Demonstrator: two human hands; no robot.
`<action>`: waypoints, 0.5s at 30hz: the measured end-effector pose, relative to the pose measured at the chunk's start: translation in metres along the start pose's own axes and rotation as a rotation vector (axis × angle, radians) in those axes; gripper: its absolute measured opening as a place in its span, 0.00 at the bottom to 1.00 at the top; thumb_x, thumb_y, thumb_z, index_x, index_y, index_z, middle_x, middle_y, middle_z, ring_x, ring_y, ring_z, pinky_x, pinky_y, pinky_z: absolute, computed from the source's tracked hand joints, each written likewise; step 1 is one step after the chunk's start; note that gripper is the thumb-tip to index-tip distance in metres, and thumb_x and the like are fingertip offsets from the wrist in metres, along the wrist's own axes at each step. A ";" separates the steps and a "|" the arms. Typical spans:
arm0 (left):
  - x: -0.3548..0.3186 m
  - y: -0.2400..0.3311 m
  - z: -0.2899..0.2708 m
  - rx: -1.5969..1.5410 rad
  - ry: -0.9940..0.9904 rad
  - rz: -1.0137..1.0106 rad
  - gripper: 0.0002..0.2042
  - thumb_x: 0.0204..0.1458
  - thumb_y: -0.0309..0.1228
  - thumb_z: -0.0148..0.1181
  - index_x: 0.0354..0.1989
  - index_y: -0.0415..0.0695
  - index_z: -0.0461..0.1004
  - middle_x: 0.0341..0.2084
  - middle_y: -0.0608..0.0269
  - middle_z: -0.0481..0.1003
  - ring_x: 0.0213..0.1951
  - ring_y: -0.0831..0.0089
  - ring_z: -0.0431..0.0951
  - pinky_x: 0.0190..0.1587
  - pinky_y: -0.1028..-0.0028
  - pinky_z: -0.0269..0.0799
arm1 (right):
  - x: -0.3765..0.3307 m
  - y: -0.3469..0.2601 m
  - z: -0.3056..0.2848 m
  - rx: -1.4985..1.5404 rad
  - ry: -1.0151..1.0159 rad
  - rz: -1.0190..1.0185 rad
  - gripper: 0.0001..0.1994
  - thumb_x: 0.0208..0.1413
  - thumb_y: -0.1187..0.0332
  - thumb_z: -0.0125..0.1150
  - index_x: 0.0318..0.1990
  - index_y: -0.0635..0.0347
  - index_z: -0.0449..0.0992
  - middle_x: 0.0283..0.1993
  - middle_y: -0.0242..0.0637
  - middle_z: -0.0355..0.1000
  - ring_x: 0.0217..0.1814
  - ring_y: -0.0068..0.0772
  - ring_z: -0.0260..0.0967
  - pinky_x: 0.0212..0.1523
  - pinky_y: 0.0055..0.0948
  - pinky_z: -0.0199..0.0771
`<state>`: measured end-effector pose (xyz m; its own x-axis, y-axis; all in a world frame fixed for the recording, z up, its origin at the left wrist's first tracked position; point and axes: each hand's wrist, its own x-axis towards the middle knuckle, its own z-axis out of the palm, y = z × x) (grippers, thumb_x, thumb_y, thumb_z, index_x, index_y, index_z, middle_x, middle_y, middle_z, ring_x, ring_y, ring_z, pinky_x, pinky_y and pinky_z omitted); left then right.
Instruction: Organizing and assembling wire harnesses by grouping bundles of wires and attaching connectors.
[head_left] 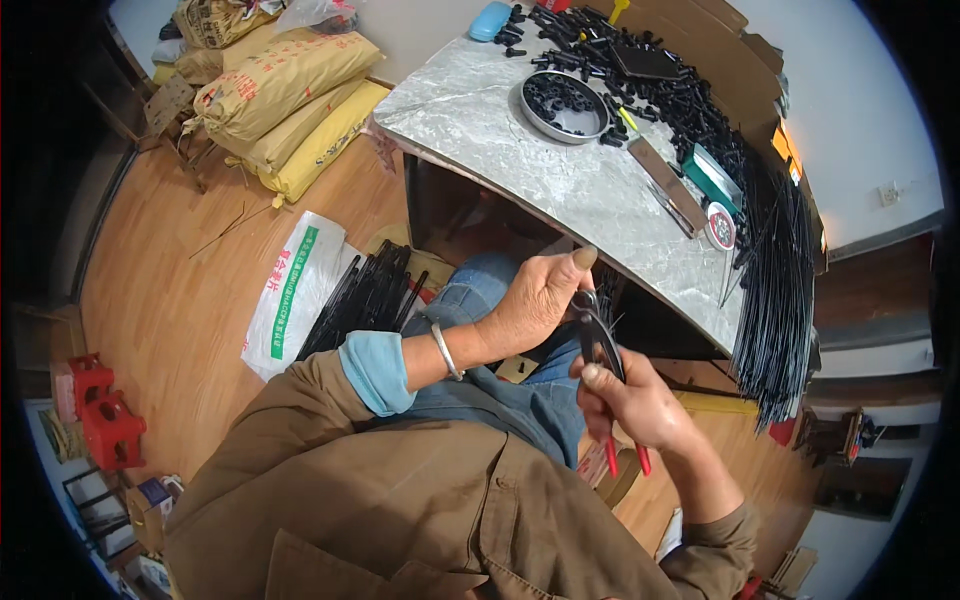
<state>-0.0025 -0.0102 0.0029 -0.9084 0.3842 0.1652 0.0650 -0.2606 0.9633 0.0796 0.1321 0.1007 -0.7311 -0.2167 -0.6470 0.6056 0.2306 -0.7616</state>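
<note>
My right hand (640, 397) is wrapped round a pair of pincers (602, 340) with dark jaws and red handles. The jaws point up toward the table edge and meet the fingers of my left hand (535, 305). That left hand is closed, its thumb raised, but what it pinches is hidden behind the thumb and the jaws. A metal bracelet circles the left wrist. Both hands are above my lap, just in front of the grey marbled table (455, 115).
On the table are a round metal dish (565, 107) of small black parts, a heap of black pieces (690, 110), a brown bar (668, 188), a green box (712, 178) and black rods (775, 300). More rods (362, 300), a white bag (295, 295) and stacked sacks (290, 90) stand left.
</note>
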 end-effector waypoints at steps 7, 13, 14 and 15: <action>0.007 0.001 -0.006 0.020 -0.075 -0.032 0.31 0.62 0.54 0.39 0.22 0.38 0.72 0.13 0.70 0.61 0.19 0.84 0.60 0.21 0.77 0.57 | 0.028 0.042 -0.005 -0.667 0.369 -0.406 0.05 0.62 0.72 0.50 0.40 0.66 0.65 0.23 0.36 0.65 0.25 0.26 0.62 0.27 0.29 0.65; 0.006 0.013 -0.005 -0.175 -0.081 -0.192 0.33 0.60 0.61 0.35 0.24 0.41 0.69 0.12 0.73 0.60 0.15 0.86 0.55 0.18 0.81 0.48 | 0.008 0.014 -0.027 -0.363 0.017 -0.169 0.12 0.63 0.68 0.51 0.50 0.65 0.65 0.27 0.31 0.66 0.29 0.19 0.66 0.27 0.20 0.68; 0.005 0.015 -0.005 -0.183 -0.095 -0.200 0.33 0.60 0.61 0.35 0.24 0.41 0.69 0.12 0.73 0.60 0.15 0.87 0.55 0.18 0.81 0.47 | 0.005 0.007 -0.026 -0.362 0.018 -0.168 0.12 0.63 0.68 0.51 0.50 0.65 0.65 0.27 0.31 0.66 0.29 0.19 0.66 0.27 0.20 0.68; 0.005 0.016 -0.004 -0.191 -0.110 -0.208 0.32 0.60 0.61 0.34 0.24 0.41 0.69 0.12 0.73 0.60 0.15 0.87 0.54 0.17 0.81 0.47 | 0.001 -0.002 -0.024 -0.312 0.009 -0.084 0.12 0.64 0.67 0.51 0.48 0.64 0.66 0.26 0.30 0.64 0.26 0.19 0.64 0.25 0.20 0.67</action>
<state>-0.0078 -0.0157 0.0183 -0.8433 0.5374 0.0001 -0.2064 -0.3241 0.9232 0.0701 0.1540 0.1018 -0.7781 -0.2390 -0.5808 0.4187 0.4919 -0.7633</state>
